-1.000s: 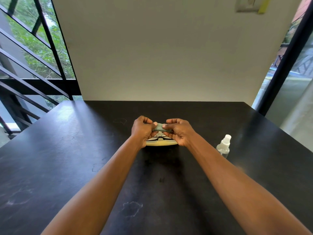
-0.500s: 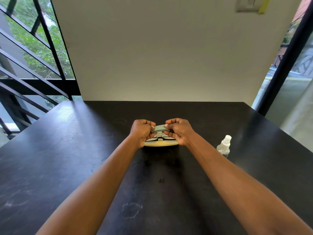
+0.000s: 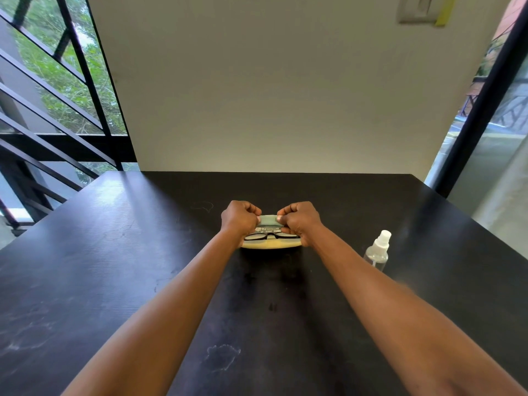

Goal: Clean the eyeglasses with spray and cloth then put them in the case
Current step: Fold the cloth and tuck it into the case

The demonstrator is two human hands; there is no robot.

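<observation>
Lying in the open case, eyeglasses beneath a hand-held cloth.

bare dark table left of the case, spray bottle standing near its right

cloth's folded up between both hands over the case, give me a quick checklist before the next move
1. Cloth gripped at both ends by left hand and right hand: ok.
2. Eyeglasses already lying in the open case: ok.
3. Lenses actually clean: cannot tell.
4. Glasses' arms folded flat so the lid can shut: cannot tell.
5. Spray bottle standing upright on the table, right of the case and apart from it: ok.
</observation>
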